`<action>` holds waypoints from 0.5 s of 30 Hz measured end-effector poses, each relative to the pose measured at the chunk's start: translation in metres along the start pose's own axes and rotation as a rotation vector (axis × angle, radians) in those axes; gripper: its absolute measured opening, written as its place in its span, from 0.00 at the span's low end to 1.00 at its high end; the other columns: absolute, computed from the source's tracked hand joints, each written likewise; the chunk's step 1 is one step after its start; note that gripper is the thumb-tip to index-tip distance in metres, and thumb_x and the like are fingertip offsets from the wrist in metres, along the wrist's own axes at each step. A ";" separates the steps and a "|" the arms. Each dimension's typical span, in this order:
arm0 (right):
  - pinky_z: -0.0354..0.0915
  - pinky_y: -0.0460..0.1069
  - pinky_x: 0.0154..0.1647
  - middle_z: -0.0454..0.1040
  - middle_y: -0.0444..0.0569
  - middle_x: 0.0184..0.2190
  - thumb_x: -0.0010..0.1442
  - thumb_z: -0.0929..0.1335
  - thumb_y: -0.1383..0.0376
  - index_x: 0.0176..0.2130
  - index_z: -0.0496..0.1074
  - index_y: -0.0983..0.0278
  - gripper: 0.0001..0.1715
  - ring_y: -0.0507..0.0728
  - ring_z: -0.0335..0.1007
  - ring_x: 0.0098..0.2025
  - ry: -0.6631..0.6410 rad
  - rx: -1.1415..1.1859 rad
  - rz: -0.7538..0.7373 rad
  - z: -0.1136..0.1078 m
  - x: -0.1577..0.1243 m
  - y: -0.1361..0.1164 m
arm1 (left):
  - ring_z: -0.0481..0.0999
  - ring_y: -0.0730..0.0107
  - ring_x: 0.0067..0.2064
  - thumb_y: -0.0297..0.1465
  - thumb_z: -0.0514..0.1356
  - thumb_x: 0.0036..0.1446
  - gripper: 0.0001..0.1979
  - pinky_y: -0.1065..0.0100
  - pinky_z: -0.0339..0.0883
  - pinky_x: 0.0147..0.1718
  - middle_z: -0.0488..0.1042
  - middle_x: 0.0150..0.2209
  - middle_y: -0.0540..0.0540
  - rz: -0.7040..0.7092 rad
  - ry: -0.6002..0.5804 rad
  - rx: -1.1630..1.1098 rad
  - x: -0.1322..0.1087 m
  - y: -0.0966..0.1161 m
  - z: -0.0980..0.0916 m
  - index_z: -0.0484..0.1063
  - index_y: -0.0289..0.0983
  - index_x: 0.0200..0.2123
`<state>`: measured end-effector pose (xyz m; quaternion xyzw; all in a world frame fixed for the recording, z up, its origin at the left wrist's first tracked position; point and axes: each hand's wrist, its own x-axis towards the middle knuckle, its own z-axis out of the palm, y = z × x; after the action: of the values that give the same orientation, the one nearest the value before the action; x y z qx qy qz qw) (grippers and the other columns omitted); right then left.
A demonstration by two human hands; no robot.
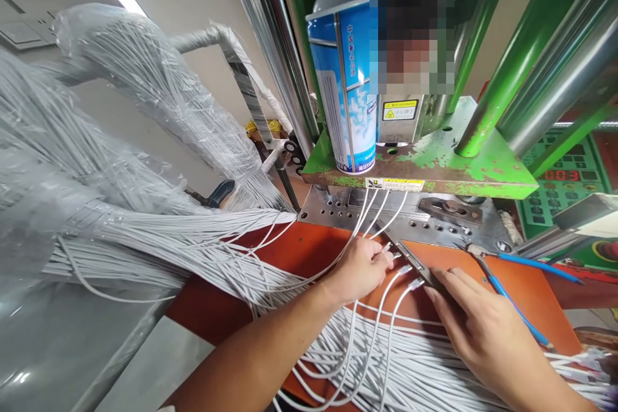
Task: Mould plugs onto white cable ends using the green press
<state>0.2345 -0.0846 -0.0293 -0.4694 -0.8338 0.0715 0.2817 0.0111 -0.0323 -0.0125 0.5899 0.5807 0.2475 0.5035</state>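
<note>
My left hand (362, 267) pinches the plug end of a white cable at the side of a narrow metal bar (410, 257). The bar has a row of slots, with several small cable plugs (416, 284) sitting along its near edge. My right hand (483, 322) grips the bar's near right end between thumb and fingers. White cables (391, 309) curve from these plugs down over a large loose bundle (347, 347). Just beyond my left hand, more white cables (381, 209) run under the green press plate. My fingers hide the exact plug in my left hand.
The green press plate (483, 174) overhangs a metal bed with a clamp (451, 211). A blue spray can (350, 109) stands on the plate. Blue-handled pliers (499, 286) lie right of my right hand. Plastic-wrapped cable bundles (145, 64) hang at left; a control panel (555, 170) is at right.
</note>
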 end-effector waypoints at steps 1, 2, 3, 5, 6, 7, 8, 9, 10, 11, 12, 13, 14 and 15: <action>0.67 0.49 0.33 0.73 0.47 0.35 0.74 0.61 0.59 0.48 0.67 0.60 0.10 0.55 0.74 0.33 -0.010 0.038 -0.011 -0.001 0.001 0.001 | 0.59 0.80 0.18 0.33 0.57 0.63 0.17 0.74 0.55 0.21 0.65 0.16 0.53 0.016 -0.001 0.002 0.000 -0.001 0.000 0.68 0.35 0.21; 0.68 0.49 0.35 0.74 0.47 0.37 0.74 0.62 0.59 0.48 0.67 0.60 0.09 0.54 0.74 0.34 -0.017 0.063 -0.025 -0.002 0.002 0.001 | 0.59 0.80 0.18 0.33 0.57 0.63 0.17 0.74 0.55 0.22 0.66 0.16 0.53 0.031 -0.005 0.004 0.000 -0.002 0.001 0.68 0.35 0.22; 0.69 0.48 0.36 0.74 0.47 0.37 0.74 0.62 0.59 0.49 0.67 0.60 0.09 0.54 0.75 0.35 -0.021 0.068 -0.038 -0.002 0.003 0.002 | 0.60 0.80 0.19 0.33 0.58 0.63 0.16 0.74 0.55 0.22 0.66 0.16 0.53 0.045 -0.011 0.010 0.000 -0.003 0.001 0.69 0.35 0.22; 0.69 0.48 0.33 0.74 0.47 0.36 0.74 0.61 0.59 0.49 0.67 0.60 0.10 0.55 0.75 0.34 -0.008 0.025 -0.050 -0.001 0.003 0.001 | 0.62 0.79 0.19 0.32 0.58 0.62 0.14 0.74 0.55 0.23 0.67 0.17 0.53 0.052 -0.017 0.034 0.000 -0.003 0.001 0.71 0.35 0.23; 0.69 0.49 0.31 0.73 0.47 0.35 0.74 0.61 0.59 0.49 0.67 0.61 0.11 0.55 0.75 0.32 0.002 -0.014 -0.050 0.000 0.003 0.000 | 0.62 0.79 0.19 0.32 0.59 0.61 0.13 0.74 0.55 0.23 0.67 0.17 0.53 0.043 -0.015 0.043 0.000 -0.003 0.000 0.72 0.35 0.24; 0.68 0.49 0.28 0.72 0.47 0.34 0.75 0.60 0.59 0.49 0.67 0.61 0.11 0.55 0.74 0.30 0.016 -0.056 -0.049 0.001 0.002 -0.001 | 0.63 0.78 0.19 0.32 0.59 0.61 0.13 0.74 0.56 0.23 0.67 0.17 0.54 0.032 -0.010 0.045 0.000 -0.002 0.000 0.73 0.35 0.25; 0.67 0.49 0.26 0.72 0.47 0.33 0.75 0.60 0.59 0.49 0.68 0.61 0.12 0.55 0.74 0.29 0.030 -0.093 -0.048 0.001 0.001 -0.002 | 0.63 0.78 0.19 0.32 0.59 0.61 0.13 0.74 0.56 0.23 0.67 0.16 0.54 0.022 -0.004 0.040 0.000 -0.001 0.000 0.73 0.35 0.25; 0.66 0.49 0.25 0.72 0.47 0.33 0.75 0.59 0.59 0.50 0.68 0.62 0.13 0.55 0.74 0.28 0.040 -0.117 -0.048 0.002 0.000 -0.003 | 0.63 0.78 0.19 0.32 0.58 0.61 0.13 0.74 0.56 0.23 0.67 0.16 0.54 0.014 -0.002 0.030 -0.001 0.000 0.000 0.73 0.35 0.25; 0.66 0.49 0.24 0.72 0.47 0.33 0.75 0.59 0.59 0.50 0.68 0.62 0.13 0.55 0.74 0.28 0.043 -0.118 -0.050 0.001 0.000 -0.004 | 0.62 0.78 0.19 0.33 0.58 0.61 0.13 0.74 0.56 0.23 0.66 0.16 0.54 0.005 -0.003 0.019 -0.001 0.002 0.000 0.73 0.35 0.24; 0.67 0.49 0.25 0.73 0.48 0.33 0.75 0.59 0.59 0.50 0.68 0.62 0.13 0.56 0.75 0.29 0.039 -0.100 -0.050 0.000 0.000 -0.004 | 0.62 0.78 0.18 0.33 0.58 0.61 0.14 0.74 0.55 0.22 0.66 0.16 0.54 -0.010 -0.007 0.005 -0.002 0.004 0.000 0.72 0.35 0.24; 0.69 0.48 0.27 0.74 0.48 0.34 0.75 0.60 0.59 0.50 0.68 0.61 0.13 0.56 0.76 0.31 0.037 -0.067 -0.051 -0.001 0.000 -0.004 | 0.61 0.78 0.18 0.33 0.58 0.62 0.14 0.74 0.55 0.21 0.66 0.16 0.54 -0.031 -0.017 -0.013 -0.002 0.006 0.000 0.72 0.35 0.24; 0.72 0.48 0.31 0.76 0.49 0.36 0.74 0.60 0.58 0.50 0.68 0.61 0.13 0.56 0.78 0.34 0.037 -0.030 -0.049 -0.002 0.001 -0.004 | 0.60 0.79 0.17 0.33 0.58 0.62 0.14 0.74 0.53 0.20 0.66 0.15 0.54 -0.055 -0.031 -0.034 -0.002 0.008 -0.001 0.71 0.35 0.24; 0.73 0.48 0.35 0.77 0.50 0.38 0.74 0.61 0.58 0.50 0.68 0.61 0.12 0.56 0.79 0.37 0.034 0.004 -0.048 -0.004 0.002 -0.004 | 0.58 0.79 0.17 0.32 0.57 0.62 0.14 0.74 0.52 0.18 0.65 0.15 0.54 -0.078 -0.045 -0.059 -0.003 0.009 -0.001 0.71 0.35 0.24; 0.74 0.48 0.38 0.78 0.50 0.40 0.74 0.62 0.57 0.51 0.69 0.61 0.12 0.56 0.79 0.39 0.031 0.032 -0.049 -0.005 0.003 -0.004 | 0.57 0.79 0.16 0.32 0.57 0.63 0.14 0.75 0.51 0.18 0.65 0.15 0.54 -0.092 -0.053 -0.081 -0.003 0.009 0.000 0.71 0.35 0.25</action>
<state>0.2331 -0.0848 -0.0223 -0.4452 -0.8393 0.0708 0.3038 0.0143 -0.0328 -0.0033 0.5482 0.5831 0.2316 0.5530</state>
